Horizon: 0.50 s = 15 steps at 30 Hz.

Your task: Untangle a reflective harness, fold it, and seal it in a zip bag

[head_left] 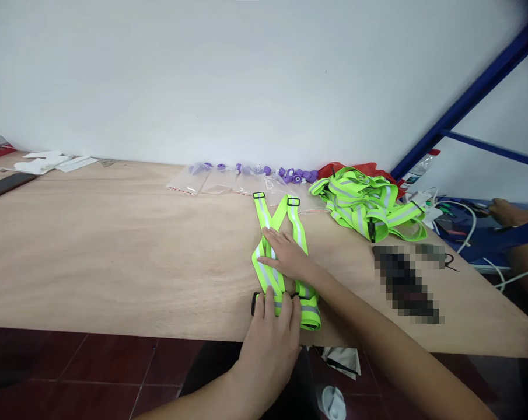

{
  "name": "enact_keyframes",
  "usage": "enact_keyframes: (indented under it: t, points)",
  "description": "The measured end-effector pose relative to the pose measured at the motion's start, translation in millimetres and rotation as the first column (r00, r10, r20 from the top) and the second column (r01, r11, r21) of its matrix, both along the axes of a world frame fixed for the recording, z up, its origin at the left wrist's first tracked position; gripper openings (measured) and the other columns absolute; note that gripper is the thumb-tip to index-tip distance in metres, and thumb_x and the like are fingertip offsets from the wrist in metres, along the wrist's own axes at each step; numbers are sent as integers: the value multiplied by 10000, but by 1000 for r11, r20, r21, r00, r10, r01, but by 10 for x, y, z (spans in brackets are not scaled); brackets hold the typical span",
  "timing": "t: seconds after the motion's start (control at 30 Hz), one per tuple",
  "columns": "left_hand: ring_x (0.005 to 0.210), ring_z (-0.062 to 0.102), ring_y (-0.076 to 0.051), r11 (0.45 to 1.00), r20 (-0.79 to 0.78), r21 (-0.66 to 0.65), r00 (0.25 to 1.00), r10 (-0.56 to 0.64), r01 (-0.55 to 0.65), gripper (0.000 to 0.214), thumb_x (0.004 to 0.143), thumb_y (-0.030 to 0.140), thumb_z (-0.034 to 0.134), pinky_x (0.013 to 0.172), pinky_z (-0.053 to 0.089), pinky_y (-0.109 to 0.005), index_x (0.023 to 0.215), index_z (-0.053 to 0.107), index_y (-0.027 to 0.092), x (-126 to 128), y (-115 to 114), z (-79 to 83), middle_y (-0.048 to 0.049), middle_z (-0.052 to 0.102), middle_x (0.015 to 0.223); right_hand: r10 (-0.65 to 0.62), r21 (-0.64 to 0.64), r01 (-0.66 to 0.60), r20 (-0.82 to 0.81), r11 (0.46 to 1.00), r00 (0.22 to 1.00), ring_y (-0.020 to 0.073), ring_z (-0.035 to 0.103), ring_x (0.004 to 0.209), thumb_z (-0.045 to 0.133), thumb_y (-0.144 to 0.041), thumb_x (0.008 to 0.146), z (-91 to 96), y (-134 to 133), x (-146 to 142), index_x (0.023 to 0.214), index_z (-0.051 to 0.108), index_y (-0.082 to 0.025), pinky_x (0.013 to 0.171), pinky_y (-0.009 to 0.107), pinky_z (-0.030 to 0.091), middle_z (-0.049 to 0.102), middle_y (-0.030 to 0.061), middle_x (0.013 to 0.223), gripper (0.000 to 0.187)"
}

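A neon-green reflective strap vest [290, 219] lies on the wooden table [115, 262], its two straps crossed and pointing away from me. My right hand [287, 256] lies flat on the crossing of the straps, fingers stretched out. My left hand [275, 332] rests at the table's near edge, fingers curled over the vest's lower end beside a black buckle [254, 303]. A pile of more green reflective vests [369, 204] lies to the right, apart from both hands.
Clear plastic bags [202, 179] and purple caps [296, 174] line the wall. Red cloth [334, 169] sits behind the pile. White papers [49, 162] lie far left. Another person's arm [515, 214] and cables are at right, by a blue metal frame [474, 93].
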State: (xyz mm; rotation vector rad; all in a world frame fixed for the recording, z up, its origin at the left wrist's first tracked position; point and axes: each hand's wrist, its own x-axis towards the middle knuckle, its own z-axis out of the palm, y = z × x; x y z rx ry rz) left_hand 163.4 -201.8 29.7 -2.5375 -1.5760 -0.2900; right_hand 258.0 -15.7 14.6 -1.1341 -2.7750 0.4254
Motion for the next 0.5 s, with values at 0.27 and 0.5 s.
enact_keyframes:
  t: [0.27,0.5]
  points:
    - [1245,560,-449,1000,-14,-8,1000,-1,1,681,865,494,688,962,507,-577,1410,546,111,-10,-7,4,-187,596,1356,-42,-25,43,13,999,999,309,180,1542,302,-703,970,-29,262,29,1581,281,-144,1229,553,172,227,148,1654,828]
    - [1194,599,-435,999,0,40,1000,20,-20,566,904,378,633,926,534,-561,1389,566,94,11,-28,-7,-167,632,1316,-119,8,121,-106,993,987,273,373,1467,241,-304,1028,-74,427,132,1564,315,-134,1166,452,363,411,117,1583,567]
